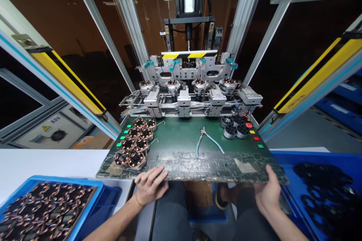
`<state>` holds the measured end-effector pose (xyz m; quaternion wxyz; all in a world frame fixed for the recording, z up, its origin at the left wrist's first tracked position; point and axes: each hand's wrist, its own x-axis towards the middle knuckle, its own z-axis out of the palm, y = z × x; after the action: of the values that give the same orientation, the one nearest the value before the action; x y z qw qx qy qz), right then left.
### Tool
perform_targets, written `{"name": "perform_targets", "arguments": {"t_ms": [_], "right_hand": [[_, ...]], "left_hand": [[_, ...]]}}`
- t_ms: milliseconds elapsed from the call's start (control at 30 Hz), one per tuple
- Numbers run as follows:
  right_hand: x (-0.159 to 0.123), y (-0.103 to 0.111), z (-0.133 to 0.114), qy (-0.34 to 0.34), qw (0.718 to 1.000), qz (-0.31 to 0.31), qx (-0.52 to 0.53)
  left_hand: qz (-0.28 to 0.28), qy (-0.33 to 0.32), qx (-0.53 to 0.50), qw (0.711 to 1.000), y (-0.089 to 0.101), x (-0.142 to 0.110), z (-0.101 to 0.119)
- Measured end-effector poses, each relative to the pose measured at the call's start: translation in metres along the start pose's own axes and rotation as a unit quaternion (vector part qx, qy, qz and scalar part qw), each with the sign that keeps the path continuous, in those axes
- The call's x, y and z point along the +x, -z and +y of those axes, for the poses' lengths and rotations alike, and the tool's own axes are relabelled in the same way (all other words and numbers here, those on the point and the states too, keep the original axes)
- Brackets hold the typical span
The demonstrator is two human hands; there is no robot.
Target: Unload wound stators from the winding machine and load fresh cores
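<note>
My left hand (151, 184) lies on the front edge of the green work board (175, 139), fingers stretched out and nothing in them. At the board's right front edge is my right hand (268, 192), its thumb stretched up over the edge and its other fingers mostly hidden below. Diagonal cutters (203, 131) with pale blue handles lie spread on the board, apart from both hands. Beyond my left hand stand several copper-wound motor stators (137, 160) in two columns, some with loose wire ends. Several unwound stator cores (230, 131) sit at the back right.
Behind the board, a winding machine (183, 99) carries several stators in a row. Coloured buttons (249, 125) line the board's right side. A blue tray (97, 188) of wound parts stands left; a blue bin (285, 158) with black parts stands right. Yellow-black side bars (68, 79) flank the opening.
</note>
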<state>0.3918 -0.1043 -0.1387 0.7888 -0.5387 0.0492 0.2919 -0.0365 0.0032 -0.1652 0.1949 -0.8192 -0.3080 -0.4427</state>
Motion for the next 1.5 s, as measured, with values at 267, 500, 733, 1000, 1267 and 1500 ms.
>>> {"name": "perform_targets", "arguments": {"t_ms": [267, 500, 733, 1000, 1267, 1500], "right_hand": [[-0.0034, -0.0025, -0.0023, -0.001, 1.000, -0.013, -0.008], [-0.0052, -0.0056, -0.0045, -0.003, 1.000, 0.000, 0.020], [-0.0075, -0.0080, -0.0061, -0.003, 1.000, -0.005, 0.007], [-0.0088, -0.0098, -0.0067, -0.010, 1.000, -0.002, 0.013], [-0.0053, -0.0051, -0.0053, -0.003, 1.000, 0.001, 0.005], [-0.0044, -0.0055, -0.0049, -0.029, 0.999, 0.006, 0.020]], "left_hand": [[0.004, -0.002, 0.001, 1.000, -0.0014, -0.0016, -0.0005], [0.007, -0.003, 0.004, 1.000, -0.0013, 0.0008, 0.0008], [0.005, -0.004, 0.007, 1.000, -0.0010, 0.0014, 0.0007], [0.008, -0.003, 0.009, 1.000, -0.0019, 0.0006, 0.0007], [0.007, -0.004, 0.006, 1.000, 0.0000, 0.0029, 0.0010], [0.006, -0.002, 0.001, 1.000, -0.0016, 0.0015, 0.0006]]}}
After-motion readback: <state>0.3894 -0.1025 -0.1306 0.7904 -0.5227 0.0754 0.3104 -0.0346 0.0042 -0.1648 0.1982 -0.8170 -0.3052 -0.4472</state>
